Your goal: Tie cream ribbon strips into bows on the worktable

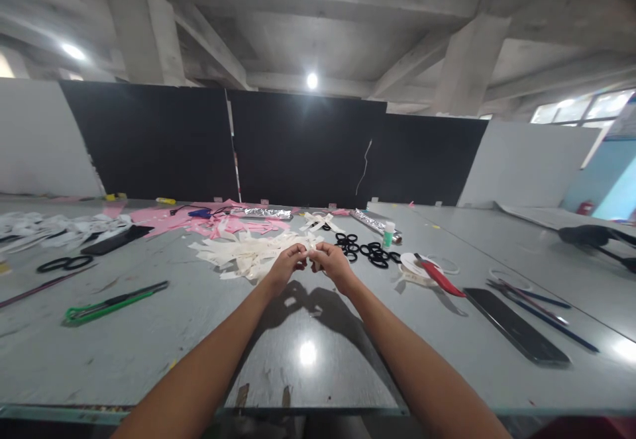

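Over the middle of the table my left hand [288,263] and my right hand [332,261] meet, fingers closed in a pinch. Between their fingertips is a small cream strip [312,245], mostly hidden by the fingers. Just behind and left of my hands spreads a pile of cream fabric strips [243,250]. Several black rings [377,253] lie to the right of my right hand. Beyond my hands lies a bow-like bundle of cream strips [318,220].
To the right are a glue stick [388,235], a white tape roll [416,265], a red-handled tool [442,278] and a black phone [517,325]. At left lie a green cutter [116,303] and black scissors [64,264]. Pink scraps [163,219] lie behind.
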`<state>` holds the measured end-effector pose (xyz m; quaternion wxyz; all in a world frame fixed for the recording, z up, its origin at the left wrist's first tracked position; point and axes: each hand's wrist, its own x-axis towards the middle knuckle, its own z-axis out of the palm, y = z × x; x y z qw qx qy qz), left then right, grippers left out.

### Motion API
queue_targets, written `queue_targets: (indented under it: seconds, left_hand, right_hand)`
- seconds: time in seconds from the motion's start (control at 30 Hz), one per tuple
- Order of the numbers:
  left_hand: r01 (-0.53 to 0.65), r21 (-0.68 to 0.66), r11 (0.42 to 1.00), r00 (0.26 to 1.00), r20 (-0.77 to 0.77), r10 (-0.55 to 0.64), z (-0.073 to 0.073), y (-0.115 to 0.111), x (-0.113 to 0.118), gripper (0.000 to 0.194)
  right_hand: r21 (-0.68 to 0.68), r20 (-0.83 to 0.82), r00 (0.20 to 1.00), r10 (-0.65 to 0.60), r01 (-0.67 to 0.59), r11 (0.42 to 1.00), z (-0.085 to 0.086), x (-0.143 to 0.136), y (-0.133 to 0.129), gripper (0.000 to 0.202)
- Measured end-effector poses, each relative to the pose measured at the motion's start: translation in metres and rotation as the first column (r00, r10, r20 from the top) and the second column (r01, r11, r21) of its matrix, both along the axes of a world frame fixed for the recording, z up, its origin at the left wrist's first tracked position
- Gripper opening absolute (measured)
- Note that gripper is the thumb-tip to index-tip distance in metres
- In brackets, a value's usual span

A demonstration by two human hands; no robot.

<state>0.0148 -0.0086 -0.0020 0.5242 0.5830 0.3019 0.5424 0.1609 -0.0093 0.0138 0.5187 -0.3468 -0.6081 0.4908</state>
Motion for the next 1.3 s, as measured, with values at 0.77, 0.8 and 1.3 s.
queue_targets:
  seconds: [0.77, 0.8, 1.3]
  left_hand:
    - [-0.095, -0.062, 0.994, 0.960, 0.260, 0.108, 0.005, 0.000, 0.003, 0.020]
    - [-0.100, -0.050, 0.994, 0.960, 0.258, 0.110, 0.005, 0.000, 0.002, 0.021]
    - [-0.198, -0.089, 0.976, 0.946, 0.244, 0.214, -0.001, 0.007, 0.000, 0.019]
  right_hand:
    - [-0.105, -0.172, 0.984, 0.036, -0.055, 0.993, 0.003, 0.003, 0.000, 0.038]
    - [-0.130, -0.189, 0.980, 0.066, -0.092, 0.987, 0.002, 0.003, 0.000, 0.042]
    - [0.020, -0.117, 0.993, 0.014, -0.011, 1.000, -0.005, -0.003, 0.010, 0.037]
